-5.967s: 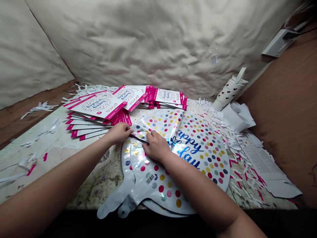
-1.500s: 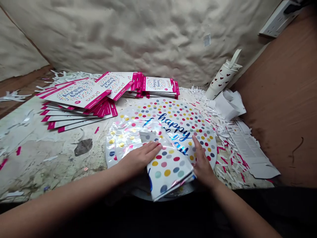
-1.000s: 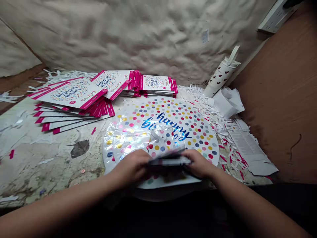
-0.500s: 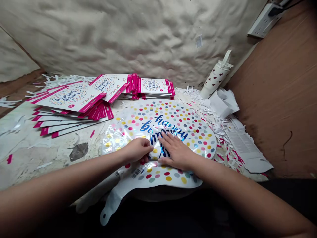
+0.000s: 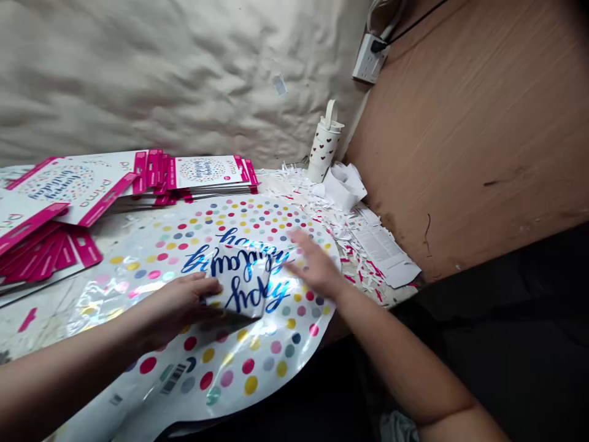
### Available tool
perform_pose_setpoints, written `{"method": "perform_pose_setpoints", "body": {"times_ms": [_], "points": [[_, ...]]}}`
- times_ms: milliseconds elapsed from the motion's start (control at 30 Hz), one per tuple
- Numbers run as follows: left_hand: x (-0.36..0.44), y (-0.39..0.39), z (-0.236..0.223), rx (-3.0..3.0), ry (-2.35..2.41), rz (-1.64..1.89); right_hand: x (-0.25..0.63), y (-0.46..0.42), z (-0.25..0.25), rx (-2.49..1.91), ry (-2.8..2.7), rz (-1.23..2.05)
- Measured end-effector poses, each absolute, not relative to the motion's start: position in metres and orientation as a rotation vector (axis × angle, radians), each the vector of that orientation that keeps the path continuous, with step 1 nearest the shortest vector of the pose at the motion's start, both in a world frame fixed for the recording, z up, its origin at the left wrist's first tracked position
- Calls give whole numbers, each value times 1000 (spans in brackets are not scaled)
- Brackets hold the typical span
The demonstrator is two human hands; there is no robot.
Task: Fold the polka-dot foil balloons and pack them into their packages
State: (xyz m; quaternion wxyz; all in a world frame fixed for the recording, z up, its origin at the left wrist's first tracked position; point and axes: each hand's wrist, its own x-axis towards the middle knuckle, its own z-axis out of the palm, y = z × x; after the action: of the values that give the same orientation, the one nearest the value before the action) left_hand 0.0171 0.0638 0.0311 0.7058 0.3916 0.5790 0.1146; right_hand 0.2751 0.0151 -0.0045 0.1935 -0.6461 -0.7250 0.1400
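A flat foil balloon [image 5: 251, 362] with coloured dots and blue "happy birthday" lettering lies spread before me, its tail toward the lower left. Over its middle, my left hand [image 5: 186, 301] pinches the left edge of a small folded foil balloon [image 5: 246, 288], a squarish piece with the same blue lettering, slightly tilted. My right hand [image 5: 317, 264] is off to the right of that piece, above the flat balloon's right side, with fingers apart and nothing in them. Motion smears its fingertips a little.
Pink-edged printed packets [image 5: 83, 184] lie in loose stacks at the left, with a smaller stack [image 5: 207, 172] behind the balloon. A heart-patterned tumbler [image 5: 322, 150], curled white paper [image 5: 345, 187], paper shreds [image 5: 363, 270] and a printed sheet [image 5: 386, 248] lie toward the right wall.
The view has swung to the right. My right hand has come off the folded balloon and moved rightward, while my left hand keeps hold of its edge.
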Motion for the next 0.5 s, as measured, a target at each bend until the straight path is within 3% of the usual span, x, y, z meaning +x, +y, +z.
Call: {"method": "perform_pose_setpoints", "body": {"times_ms": [67,133,333,500], "points": [[19,63,40,880,1315,296,337,3,-3,-2434,-1572,168],[21,58,46,904,1356,316,389,-16,-9,-2647,-1390,165],[28,26,37,1202,892,88,429,-52,-24,-2770,-1503,240],[30,8,28,1534,810,3,444,-52,41,-2847,-1507,83]]}}
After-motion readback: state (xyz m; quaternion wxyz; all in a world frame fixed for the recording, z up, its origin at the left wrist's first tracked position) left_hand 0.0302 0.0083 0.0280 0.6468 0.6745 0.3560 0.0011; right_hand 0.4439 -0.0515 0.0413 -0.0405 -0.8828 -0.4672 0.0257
